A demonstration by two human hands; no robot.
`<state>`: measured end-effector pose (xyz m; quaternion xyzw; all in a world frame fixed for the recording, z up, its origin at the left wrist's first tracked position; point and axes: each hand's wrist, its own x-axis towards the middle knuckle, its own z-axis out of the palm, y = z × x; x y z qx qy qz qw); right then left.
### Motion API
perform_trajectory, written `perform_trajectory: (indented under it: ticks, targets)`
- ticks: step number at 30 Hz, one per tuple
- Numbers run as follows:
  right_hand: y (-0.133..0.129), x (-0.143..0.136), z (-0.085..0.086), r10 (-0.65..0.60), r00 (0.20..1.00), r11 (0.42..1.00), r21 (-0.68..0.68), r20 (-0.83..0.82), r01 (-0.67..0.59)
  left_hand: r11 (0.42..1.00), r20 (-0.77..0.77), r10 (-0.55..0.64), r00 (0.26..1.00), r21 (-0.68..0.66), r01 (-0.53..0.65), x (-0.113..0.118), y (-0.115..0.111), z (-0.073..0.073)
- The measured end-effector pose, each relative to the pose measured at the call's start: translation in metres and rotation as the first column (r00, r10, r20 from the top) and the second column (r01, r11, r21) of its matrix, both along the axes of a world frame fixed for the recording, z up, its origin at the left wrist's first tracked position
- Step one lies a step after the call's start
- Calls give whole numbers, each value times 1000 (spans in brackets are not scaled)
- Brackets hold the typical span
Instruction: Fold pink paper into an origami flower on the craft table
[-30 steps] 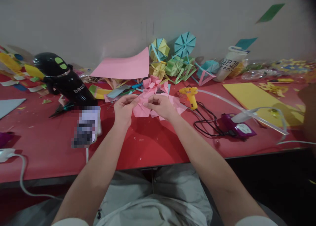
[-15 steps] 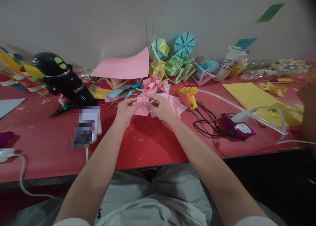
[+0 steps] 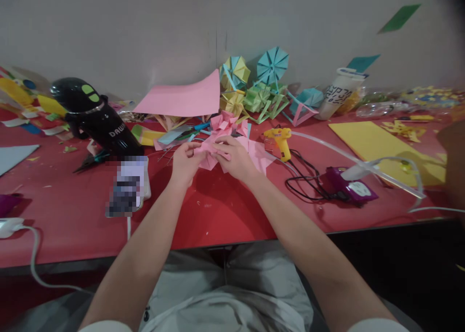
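Note:
Between my two hands is a folded pink paper piece point(image 3: 208, 158), held just above the red table. My left hand point(image 3: 184, 162) grips its left side with bent fingers and thumb. On its right side, my right hand point(image 3: 235, 158) pinches the same paper, the fingertips near those of my left hand. More folded pink paper point(image 3: 225, 123) lies just behind my fingers. Flat pink sheets point(image 3: 259, 154) rest beside and partly under my right hand. The exact folds between the fingertips are too small to tell.
A yellow glue gun point(image 3: 279, 141) with a black cord lies right of my hands, near a purple power socket point(image 3: 350, 184). At the left are a phone point(image 3: 129, 187) and a black bottle point(image 3: 105, 124). Paper umbrellas point(image 3: 272, 66) stand against the wall.
The pink piece has tilted and its folds show differently between my fingers. The fingers of my right hand have shifted slightly on it. My arms have hardly moved.

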<state>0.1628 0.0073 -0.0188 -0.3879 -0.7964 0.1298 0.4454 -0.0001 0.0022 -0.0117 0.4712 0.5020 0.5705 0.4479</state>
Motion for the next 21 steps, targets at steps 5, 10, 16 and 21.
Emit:
perform_trajectory:
  ticks: [5,10,16,21]
  targets:
    - [2,0,-3,-51,999,998,-39,-8,50,999,-52,17,998,51,-15,0,0,-1]
    - [0,0,-2,-67,998,997,-47,12,68,999,-46,25,999,36,-24,0,1,-2]
    - [-2,-2,0,-60,998,998,2,4,60,996,-91,80,993,37,-77,1,2,-4]
    - [-2,-4,3,-6,999,999,-52,-39,4,996,-131,76,988,60,-68,1,2,-5]
